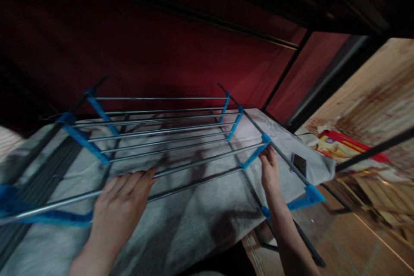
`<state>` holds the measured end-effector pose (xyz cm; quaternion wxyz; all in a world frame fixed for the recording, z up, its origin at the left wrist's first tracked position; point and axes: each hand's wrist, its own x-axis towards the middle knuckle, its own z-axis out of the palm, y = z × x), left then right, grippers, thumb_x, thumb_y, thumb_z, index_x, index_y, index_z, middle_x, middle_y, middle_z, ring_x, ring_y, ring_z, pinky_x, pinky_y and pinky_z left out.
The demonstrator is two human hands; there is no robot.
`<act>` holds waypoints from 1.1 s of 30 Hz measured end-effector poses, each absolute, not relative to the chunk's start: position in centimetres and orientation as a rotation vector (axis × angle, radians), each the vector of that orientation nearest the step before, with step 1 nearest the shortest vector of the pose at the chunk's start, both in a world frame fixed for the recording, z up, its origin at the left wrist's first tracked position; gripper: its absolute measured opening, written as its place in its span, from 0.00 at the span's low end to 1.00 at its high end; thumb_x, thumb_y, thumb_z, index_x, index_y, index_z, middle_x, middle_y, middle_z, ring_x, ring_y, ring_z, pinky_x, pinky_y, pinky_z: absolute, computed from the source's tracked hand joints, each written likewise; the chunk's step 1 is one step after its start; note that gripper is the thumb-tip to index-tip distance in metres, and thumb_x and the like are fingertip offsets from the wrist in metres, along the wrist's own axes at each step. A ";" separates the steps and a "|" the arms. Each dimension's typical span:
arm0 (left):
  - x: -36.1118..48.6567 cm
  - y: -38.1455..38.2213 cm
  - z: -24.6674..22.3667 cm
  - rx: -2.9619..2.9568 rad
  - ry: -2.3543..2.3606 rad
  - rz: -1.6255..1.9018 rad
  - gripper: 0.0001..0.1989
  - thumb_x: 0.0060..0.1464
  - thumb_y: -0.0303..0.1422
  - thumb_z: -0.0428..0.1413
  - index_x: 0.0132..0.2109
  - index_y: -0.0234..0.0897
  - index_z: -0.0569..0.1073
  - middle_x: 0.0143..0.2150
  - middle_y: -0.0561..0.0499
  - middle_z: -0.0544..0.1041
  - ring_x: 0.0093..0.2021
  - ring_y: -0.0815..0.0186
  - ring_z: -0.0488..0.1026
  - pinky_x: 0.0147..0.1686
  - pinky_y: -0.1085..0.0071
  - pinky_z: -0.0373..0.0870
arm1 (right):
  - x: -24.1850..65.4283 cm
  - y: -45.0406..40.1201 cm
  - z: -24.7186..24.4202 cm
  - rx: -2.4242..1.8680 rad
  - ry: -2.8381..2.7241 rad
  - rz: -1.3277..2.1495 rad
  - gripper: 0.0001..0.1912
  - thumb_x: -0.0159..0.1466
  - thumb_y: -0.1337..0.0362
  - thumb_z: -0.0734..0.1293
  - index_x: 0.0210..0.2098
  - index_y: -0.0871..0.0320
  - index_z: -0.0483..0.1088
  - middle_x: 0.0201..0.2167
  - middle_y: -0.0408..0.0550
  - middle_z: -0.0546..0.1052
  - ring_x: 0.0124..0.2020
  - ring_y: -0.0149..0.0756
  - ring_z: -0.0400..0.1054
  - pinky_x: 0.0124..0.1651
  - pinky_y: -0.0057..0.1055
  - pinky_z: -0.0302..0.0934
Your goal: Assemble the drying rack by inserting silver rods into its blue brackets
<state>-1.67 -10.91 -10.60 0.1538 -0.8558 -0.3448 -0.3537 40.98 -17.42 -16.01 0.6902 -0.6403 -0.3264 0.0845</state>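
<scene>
One tube rack (161,132) stretches ahead of my left hand (124,196), curled over the near tube (208,160); my right hand (269,166) clasps a blue joint (265,138). Light, stiff, slick, I'd guess: grip the joints!

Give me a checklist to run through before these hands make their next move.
1. Left hand on the silver tube: ok, fingers curled over it.
2. Right hand at the blue bracket: ok, fingers at its upper end, though exact contact is hidden.
3. Tube fully seated in that bracket: cannot tell, the joint's depth does not show.
4. Cross tube at the frontmost right bracket: not ok, none seen there.
5. Smartphone well out of the way: not ok, it lies on the gray cloth close by the dark pole.
</scene>
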 end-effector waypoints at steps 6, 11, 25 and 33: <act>-0.4 -11.8 -8.9 -2.336 -1.053 -0.809 0.08 0.67 0.31 0.54 0.49 0.36 0.76 0.34 0.49 0.79 0.34 0.62 0.75 0.38 0.63 0.66 | 40.4 -17.3 -17.1 -1.424 -0.828 0.096 0.37 0.61 0.55 0.68 0.68 0.50 0.61 0.65 0.55 0.69 0.65 0.49 0.64 0.69 0.54 0.55; -0.5 -12.2 -8.8 -2.361 -1.116 -0.809 0.09 0.67 0.31 0.54 0.51 0.36 0.77 0.36 0.48 0.80 0.36 0.61 0.75 0.40 0.61 0.66 | 37.7 -19.4 -17.1 -1.535 -0.947 -0.223 0.31 0.64 0.57 0.67 0.66 0.53 0.62 0.62 0.59 0.67 0.62 0.51 0.65 0.62 0.56 0.63; -0.3 -12.4 -8.3 -2.405 -1.174 -0.809 0.12 0.63 0.27 0.57 0.52 0.36 0.77 0.41 0.46 0.81 0.40 0.60 0.76 0.43 0.60 0.70 | 31.2 -15.6 -11.5 -1.346 -2.038 -0.532 0.26 0.72 0.68 0.59 0.69 0.48 0.62 0.52 0.51 0.78 0.55 0.45 0.72 0.70 0.56 0.47; -2.7 -14.9 -11.4 -2.046 -1.330 -1.269 0.14 0.62 0.29 0.60 0.54 0.42 0.74 0.49 0.45 0.79 0.52 0.58 0.75 0.56 0.57 0.68 | 32.1 -14.8 -11.6 -1.326 -2.135 -0.525 0.24 0.74 0.66 0.60 0.67 0.47 0.66 0.40 0.47 0.79 0.42 0.42 0.72 0.63 0.47 0.57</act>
